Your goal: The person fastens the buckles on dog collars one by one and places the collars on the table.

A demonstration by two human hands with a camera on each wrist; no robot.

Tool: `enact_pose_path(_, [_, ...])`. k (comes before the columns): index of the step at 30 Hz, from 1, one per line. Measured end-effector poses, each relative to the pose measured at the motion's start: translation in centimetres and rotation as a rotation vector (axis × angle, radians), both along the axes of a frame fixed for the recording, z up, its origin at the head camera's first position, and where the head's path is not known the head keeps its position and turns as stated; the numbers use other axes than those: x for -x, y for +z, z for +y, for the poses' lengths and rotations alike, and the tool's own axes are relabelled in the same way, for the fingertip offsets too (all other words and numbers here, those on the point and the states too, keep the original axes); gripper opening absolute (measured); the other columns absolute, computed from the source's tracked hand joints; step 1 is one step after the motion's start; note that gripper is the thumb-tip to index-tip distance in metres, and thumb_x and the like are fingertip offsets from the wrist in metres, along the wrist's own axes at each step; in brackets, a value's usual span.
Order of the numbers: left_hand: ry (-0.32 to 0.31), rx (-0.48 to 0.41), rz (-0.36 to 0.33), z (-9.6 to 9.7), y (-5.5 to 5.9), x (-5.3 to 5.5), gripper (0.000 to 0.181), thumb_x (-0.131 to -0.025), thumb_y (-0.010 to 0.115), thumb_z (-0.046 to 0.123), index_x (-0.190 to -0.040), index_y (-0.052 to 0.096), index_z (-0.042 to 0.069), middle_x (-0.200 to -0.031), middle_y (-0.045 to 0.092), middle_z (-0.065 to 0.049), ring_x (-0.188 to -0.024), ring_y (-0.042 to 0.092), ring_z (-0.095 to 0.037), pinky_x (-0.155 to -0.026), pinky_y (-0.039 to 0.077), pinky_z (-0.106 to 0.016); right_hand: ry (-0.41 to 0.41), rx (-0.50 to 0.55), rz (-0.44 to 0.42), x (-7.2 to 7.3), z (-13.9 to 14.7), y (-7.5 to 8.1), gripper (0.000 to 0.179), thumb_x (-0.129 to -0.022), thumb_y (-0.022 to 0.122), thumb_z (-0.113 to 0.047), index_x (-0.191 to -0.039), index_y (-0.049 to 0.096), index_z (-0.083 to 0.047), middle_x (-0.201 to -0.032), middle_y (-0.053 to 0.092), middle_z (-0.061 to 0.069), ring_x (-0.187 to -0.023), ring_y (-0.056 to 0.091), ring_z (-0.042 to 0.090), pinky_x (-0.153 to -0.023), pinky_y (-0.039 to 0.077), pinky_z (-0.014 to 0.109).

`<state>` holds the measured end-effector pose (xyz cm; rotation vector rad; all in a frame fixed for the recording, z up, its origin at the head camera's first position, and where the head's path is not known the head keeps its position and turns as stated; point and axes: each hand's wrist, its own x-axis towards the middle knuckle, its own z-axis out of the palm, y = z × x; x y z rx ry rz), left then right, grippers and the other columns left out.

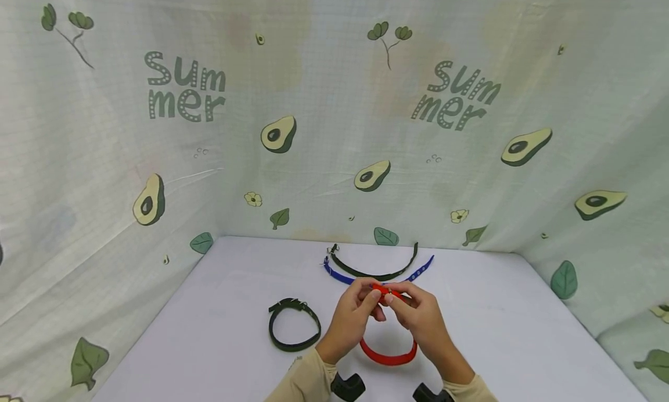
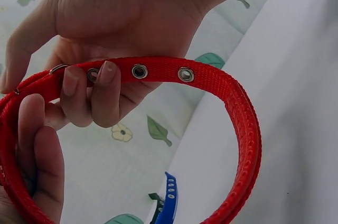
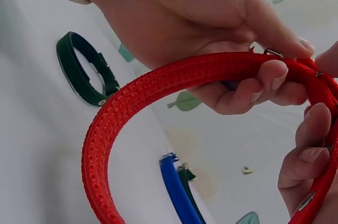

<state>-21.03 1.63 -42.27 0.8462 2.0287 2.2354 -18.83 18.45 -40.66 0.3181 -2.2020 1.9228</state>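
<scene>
A red collar of woven webbing is bent into a loop between both hands, above the white table. My left hand pinches one side of its top, fingers curled over the strap beside metal eyelets. From the other side my right hand grips the collar near a metal buckle, thumb on top and fingers underneath. The fingertips of both hands almost meet at the overlapping strap. In the right wrist view, the quilted inner padding of the collar shows along the lower curve.
On the white table, a dark green collar lies closed in a ring left of the hands. Behind them, a blue collar and another dark collar lie opened out in curves. A printed cloth hangs around the table.
</scene>
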Motion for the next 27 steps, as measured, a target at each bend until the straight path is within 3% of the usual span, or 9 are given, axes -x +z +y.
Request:
enact_pose_path(9, [0.038,-0.045,-0.023,-0.07,-0.02,0.07,0.025,-0.106,0.053,0.022,-0.123,0.055,0.004,-0.111,0.061,-0.010,-0.078,0.067,-0.019,-0.084,0.056,-0.032,0.002,0.049,-0.047,-0.03,-0.17,0.11,0.022,-0.096,0.068,-0.013,-0.112,0.064,0.002,-0.072,0.054,0.009,-0.055,0.046,0.013,-0.049,0.039,0.023])
enact_pose_path(17, [0.064,-0.055,-0.056,0.07,0.01,-0.06,0.027,-0.106,0.051,0.029,-0.124,0.051,0.008,-0.111,0.062,-0.009,-0.081,0.070,-0.022,-0.087,0.055,-0.032,-0.029,0.037,-0.062,-0.11,-0.26,-0.04,0.018,-0.097,0.066,-0.012,-0.109,0.063,0.000,-0.075,0.057,0.014,-0.057,0.049,0.015,-0.048,0.043,0.024])
enact_pose_path(27, [0.082,-0.113,-0.057,0.33,-0.18,-0.13,0.029,-0.107,0.049,0.024,-0.123,0.044,0.000,-0.107,0.062,-0.013,-0.086,0.070,-0.023,-0.086,0.056,-0.032,-0.020,0.030,-0.076,0.09,-0.26,-0.09,0.015,-0.097,0.064,-0.010,-0.107,0.062,0.001,-0.074,0.056,0.012,-0.058,0.049,0.015,-0.049,0.043,0.024])
